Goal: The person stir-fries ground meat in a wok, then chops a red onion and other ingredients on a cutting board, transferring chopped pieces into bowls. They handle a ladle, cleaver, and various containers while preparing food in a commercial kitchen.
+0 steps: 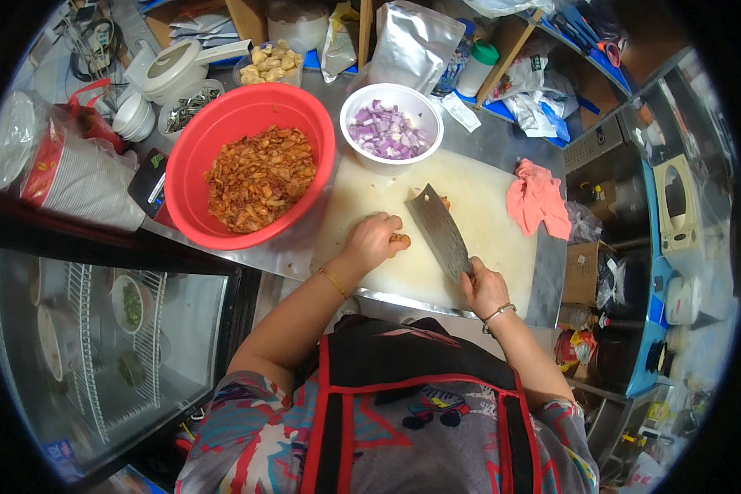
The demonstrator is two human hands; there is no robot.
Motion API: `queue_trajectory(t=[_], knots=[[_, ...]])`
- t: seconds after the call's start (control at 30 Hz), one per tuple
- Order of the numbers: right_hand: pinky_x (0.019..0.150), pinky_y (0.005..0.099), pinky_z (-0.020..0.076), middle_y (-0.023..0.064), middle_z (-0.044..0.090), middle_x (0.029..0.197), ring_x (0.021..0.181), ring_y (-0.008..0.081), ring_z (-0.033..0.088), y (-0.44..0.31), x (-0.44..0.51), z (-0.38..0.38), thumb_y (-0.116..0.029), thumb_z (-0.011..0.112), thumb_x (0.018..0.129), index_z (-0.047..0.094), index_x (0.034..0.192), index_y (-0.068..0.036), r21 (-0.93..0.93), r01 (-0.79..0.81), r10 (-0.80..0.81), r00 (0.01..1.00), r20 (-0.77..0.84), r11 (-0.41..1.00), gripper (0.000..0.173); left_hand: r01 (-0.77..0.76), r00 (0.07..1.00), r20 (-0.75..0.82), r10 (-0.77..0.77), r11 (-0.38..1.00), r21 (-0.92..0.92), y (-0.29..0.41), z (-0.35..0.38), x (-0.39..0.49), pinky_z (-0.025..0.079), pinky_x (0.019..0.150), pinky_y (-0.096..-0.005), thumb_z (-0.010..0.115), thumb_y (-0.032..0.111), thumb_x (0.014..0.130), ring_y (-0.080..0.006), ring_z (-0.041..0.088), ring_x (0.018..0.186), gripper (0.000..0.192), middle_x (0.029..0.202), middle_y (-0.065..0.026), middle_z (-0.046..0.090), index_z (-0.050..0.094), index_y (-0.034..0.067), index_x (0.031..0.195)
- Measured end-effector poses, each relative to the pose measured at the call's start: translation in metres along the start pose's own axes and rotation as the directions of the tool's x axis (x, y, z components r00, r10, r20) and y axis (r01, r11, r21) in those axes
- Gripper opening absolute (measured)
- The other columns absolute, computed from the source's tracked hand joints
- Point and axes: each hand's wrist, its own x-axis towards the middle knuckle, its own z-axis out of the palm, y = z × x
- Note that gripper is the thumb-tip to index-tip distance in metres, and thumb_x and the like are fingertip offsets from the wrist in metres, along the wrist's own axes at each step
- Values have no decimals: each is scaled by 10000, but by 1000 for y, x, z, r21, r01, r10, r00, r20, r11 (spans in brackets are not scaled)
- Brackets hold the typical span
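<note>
In my right hand [486, 289] is the handle of a cleaver [439, 233], its broad blade slanting up and left over a white cutting board [494, 191]. A small brown piece of food [446, 202] shows past the blade's far edge; the rest of it is hidden. My left hand [373, 242] rests on the board left of the blade, fingers closed on a brown piece of food [399, 241]. To the left stands a red plastic basin [188, 185] with many reddish-brown chopped pieces [259, 179]. A white bowl [351, 133] at the board's far edge holds diced purple onion [388, 131].
A pink cloth [536, 200] lies at the board's right edge. Behind the basin are a tub of peeled ginger or similar pieces [270, 62] and a silver pouch [415, 46]. A digital scale [150, 182] sits left of the basin. Below left is a glass-doored fridge [188, 327].
</note>
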Motion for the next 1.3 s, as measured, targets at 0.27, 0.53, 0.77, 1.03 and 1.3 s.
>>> queue_trajectory(t=[0.27, 0.53, 0.77, 1.03, 1.3], knots=[[532, 446, 461, 181, 572, 595, 562, 367, 571, -25, -14, -18, -168, 527, 797, 470, 818, -45, -86, 78, -75, 997, 31, 993, 137, -11, 990, -136, -20, 975, -221, 2, -7, -31, 465, 694, -339, 719, 127, 627, -277, 561, 792, 304, 874, -111, 534, 570, 34, 875], [513, 444, 461, 190, 557, 569, 539, 370, 564, -42, -14, -27, -167, 524, 797, 469, 811, -48, -160, 151, -144, 988, 58, 975, 132, -19, 981, -195, -26, 975, -222, 4, -2, -31, 459, 711, -331, 712, 127, 627, -276, 551, 813, 287, 871, -110, 528, 564, 28, 853], [516, 454, 457, 200, 550, 558, 535, 382, 558, -42, -20, -27, -164, 522, 801, 464, 815, -42, -96, 125, -119, 991, 63, 987, 135, -109, 984, -155, 83, 980, -164, -3, -11, -38, 437, 772, -327, 689, 119, 640, -258, 527, 883, 250, 899, -92, 524, 560, 29, 833], [518, 454, 461, 204, 553, 564, 537, 382, 561, -42, -18, -26, -158, 533, 789, 467, 811, -42, -167, 146, -131, 987, 96, 975, 135, -163, 969, -207, 137, 980, -114, -10, 1, -36, 450, 735, -338, 662, 91, 663, -259, 537, 837, 156, 877, -82, 541, 578, 41, 784], [491, 409, 462, 161, 569, 634, 538, 333, 569, -44, -6, -28, -129, 529, 780, 465, 798, -46, -346, 285, -246, 957, 153, 894, 107, -199, 955, -242, 172, 975, -94, -3, 1, -32, 460, 710, -333, 645, 67, 677, -246, 550, 804, 122, 838, -78, 570, 624, 43, 795]])
